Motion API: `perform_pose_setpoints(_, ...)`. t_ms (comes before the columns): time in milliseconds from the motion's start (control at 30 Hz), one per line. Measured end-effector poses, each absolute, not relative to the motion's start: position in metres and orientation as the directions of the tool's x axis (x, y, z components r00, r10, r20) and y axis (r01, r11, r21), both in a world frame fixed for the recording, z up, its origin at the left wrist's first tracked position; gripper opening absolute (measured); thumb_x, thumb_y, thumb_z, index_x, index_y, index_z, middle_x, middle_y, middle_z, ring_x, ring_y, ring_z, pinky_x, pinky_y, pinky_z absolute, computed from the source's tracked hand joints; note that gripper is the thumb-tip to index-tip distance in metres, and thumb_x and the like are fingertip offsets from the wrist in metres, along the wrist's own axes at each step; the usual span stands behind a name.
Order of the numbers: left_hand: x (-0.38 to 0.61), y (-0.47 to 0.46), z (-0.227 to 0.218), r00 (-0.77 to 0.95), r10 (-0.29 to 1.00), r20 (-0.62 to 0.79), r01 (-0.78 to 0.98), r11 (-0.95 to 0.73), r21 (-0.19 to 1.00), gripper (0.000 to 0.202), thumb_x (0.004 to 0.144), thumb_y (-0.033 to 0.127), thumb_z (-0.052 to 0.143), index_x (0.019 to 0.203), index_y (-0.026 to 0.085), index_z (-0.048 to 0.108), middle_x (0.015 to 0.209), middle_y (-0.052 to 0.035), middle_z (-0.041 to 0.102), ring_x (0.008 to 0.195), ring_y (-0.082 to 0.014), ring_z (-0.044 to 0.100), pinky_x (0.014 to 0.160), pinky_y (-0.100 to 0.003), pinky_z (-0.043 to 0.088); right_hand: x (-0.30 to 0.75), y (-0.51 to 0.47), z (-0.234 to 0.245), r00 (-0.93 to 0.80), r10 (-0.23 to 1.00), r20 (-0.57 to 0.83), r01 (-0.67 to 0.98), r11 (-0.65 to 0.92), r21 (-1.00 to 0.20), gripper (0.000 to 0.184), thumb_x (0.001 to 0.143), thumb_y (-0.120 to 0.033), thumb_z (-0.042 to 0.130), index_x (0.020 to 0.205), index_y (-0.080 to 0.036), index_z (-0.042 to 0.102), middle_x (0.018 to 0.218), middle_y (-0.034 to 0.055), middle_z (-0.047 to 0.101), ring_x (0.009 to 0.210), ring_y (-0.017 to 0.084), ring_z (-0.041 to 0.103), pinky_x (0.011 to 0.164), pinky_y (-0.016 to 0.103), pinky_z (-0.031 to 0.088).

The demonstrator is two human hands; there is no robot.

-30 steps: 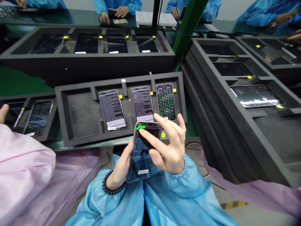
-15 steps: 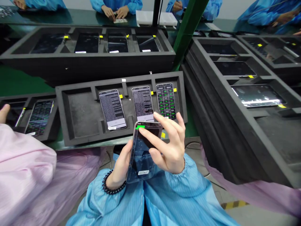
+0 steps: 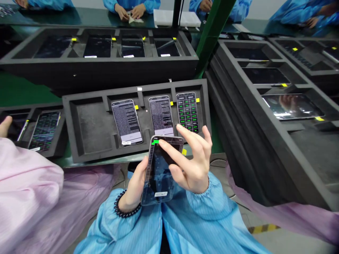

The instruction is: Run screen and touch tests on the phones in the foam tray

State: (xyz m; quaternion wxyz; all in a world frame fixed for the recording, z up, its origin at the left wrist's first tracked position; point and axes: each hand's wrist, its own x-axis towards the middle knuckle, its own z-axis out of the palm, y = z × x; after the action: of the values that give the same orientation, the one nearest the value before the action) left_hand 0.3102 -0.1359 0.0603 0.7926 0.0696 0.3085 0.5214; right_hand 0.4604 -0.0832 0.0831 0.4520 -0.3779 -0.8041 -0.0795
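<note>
My left hand [image 3: 136,185] grips a dark-screened phone [image 3: 160,173] by its left edge, held over my lap. The screen shows a grid border with a green bar at the top left. My right hand [image 3: 192,160] hovers over the phone with fingers spread and its index fingertip touching the upper part of the screen. Just beyond, a black foam tray [image 3: 87,123] holds three lit phones: two with white text screens [image 3: 127,121] [image 3: 161,114] and one with a green grid screen [image 3: 187,112].
A neighbour's pink sleeve [image 3: 26,190] and hand [image 3: 5,125] lie at the left by another tray [image 3: 42,132]. More foam trays with dark phones stand behind [image 3: 100,60] and at the right [image 3: 265,106]. A green post [image 3: 212,31] rises between them. People in blue work across the far table.
My right index finger has slid a little to the right along the top of the phone's screen. The phone and my left hand have barely moved.
</note>
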Motion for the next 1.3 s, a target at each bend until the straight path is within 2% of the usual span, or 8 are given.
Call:
perform_pose_setpoints(200, 0.3, -0.137, 0.059, 0.266, 0.875, -0.404, -0.771, 0.445, 0.455, 0.046, 0.101, 0.042, 0.043, 0.132, 0.02, 0.07, 0.131, -0.0058, 0.071, 0.141, -0.0294, 0.051, 0.126, -0.043, 0.032, 0.478, -0.08, 0.075, -0.267, 0.533, 0.803, 0.701, 0.679, -0.218, 0.047, 0.106, -0.038, 0.032, 0.118, -0.028, 0.077, 0.146, 0.0037, 0.058, 0.123, 0.026, 0.058, 0.124, 0.054, 0.029)
perform_pose_setpoints(400, 0.293, -0.136, 0.063, 0.418, 0.841, -0.343, -0.706, 0.539, 0.46, 0.068, 0.095, 0.066, 0.044, 0.128, 0.012, 0.071, 0.134, -0.0174, 0.068, 0.123, -0.0387, 0.065, 0.112, -0.053, 0.048, 0.488, -0.079, 0.074, -0.141, 0.547, 0.825, 0.729, 0.622, -0.288, 0.045, 0.105, -0.036, 0.035, 0.111, -0.03, 0.08, 0.143, 0.0018, 0.062, 0.119, 0.029, 0.059, 0.118, 0.059, 0.036)
perform_pose_setpoints(600, 0.294, -0.133, 0.064, 0.385, 0.849, -0.361, -0.746, 0.517, 0.42, 0.055, 0.097, 0.058, 0.044, 0.122, 0.019, 0.075, 0.128, -0.0083, 0.072, 0.13, -0.0338, 0.061, 0.119, -0.049, 0.042, 0.484, -0.078, 0.076, -0.3, 0.517, 0.801, 0.679, 0.706, -0.201, 0.045, 0.107, -0.037, 0.034, 0.11, -0.027, 0.077, 0.144, 0.0049, 0.059, 0.122, 0.025, 0.058, 0.122, 0.055, 0.033)
perform_pose_setpoints(733, 0.292, -0.125, 0.07, 0.21, 0.881, -0.423, -0.797, 0.405, 0.448, 0.045, 0.098, 0.048, 0.047, 0.115, 0.019, 0.077, 0.117, -0.006, 0.077, 0.13, -0.0294, 0.061, 0.12, -0.045, 0.041, 0.485, -0.089, 0.071, -0.385, 0.465, 0.797, 0.594, 0.786, -0.171, 0.047, 0.107, -0.035, 0.033, 0.103, -0.025, 0.078, 0.133, 0.0049, 0.068, 0.113, 0.021, 0.062, 0.123, 0.052, 0.033)
perform_pose_setpoints(933, 0.285, -0.114, 0.083, 0.268, 0.899, -0.346, -0.773, 0.415, 0.48, 0.059, 0.095, 0.059, 0.049, 0.123, 0.013, 0.072, 0.119, -0.0136, 0.075, 0.103, -0.0289, 0.073, 0.095, -0.041, 0.06, 0.482, -0.119, 0.052, -0.512, 0.29, 0.809, 0.265, 0.949, -0.173, 0.052, 0.105, -0.029, 0.034, 0.072, -0.023, 0.074, 0.118, -0.0007, 0.076, 0.107, 0.013, 0.065, 0.123, 0.041, 0.036)
perform_pose_setpoints(1000, 0.285, -0.113, 0.085, 0.252, 0.904, -0.345, -0.776, 0.402, 0.486, 0.059, 0.097, 0.058, 0.045, 0.124, 0.012, 0.072, 0.12, -0.0141, 0.074, 0.1, -0.0283, 0.074, 0.096, -0.043, 0.06, 0.481, -0.122, 0.053, -0.496, 0.278, 0.822, 0.194, 0.959, -0.207, 0.058, 0.106, -0.03, 0.03, 0.066, -0.023, 0.071, 0.118, -0.0015, 0.076, 0.105, 0.011, 0.065, 0.121, 0.038, 0.038)
perform_pose_setpoints(1167, 0.292, -0.114, 0.085, 0.169, 0.874, -0.456, -0.777, 0.403, 0.484, 0.058, 0.099, 0.053, 0.041, 0.13, 0.012, 0.068, 0.125, -0.0147, 0.072, 0.121, -0.0328, 0.067, 0.113, -0.05, 0.048, 0.479, -0.099, 0.07, -0.423, 0.481, 0.768, 0.445, 0.848, -0.286, 0.055, 0.108, -0.041, 0.025, 0.101, -0.025, 0.077, 0.127, 0.0047, 0.071, 0.115, 0.018, 0.062, 0.118, 0.045, 0.041)
perform_pose_setpoints(1300, 0.294, -0.116, 0.086, 0.084, 0.85, -0.521, -0.802, 0.368, 0.47, 0.056, 0.102, 0.046, 0.036, 0.14, 0.015, 0.06, 0.13, -0.0118, 0.07, 0.13, -0.0314, 0.061, 0.116, -0.048, 0.045, 0.479, -0.086, 0.073, -0.376, 0.468, 0.799, 0.547, 0.809, -0.217, 0.053, 0.108, -0.04, 0.027, 0.103, -0.025, 0.078, 0.129, 0.0062, 0.069, 0.115, 0.02, 0.062, 0.12, 0.049, 0.038)
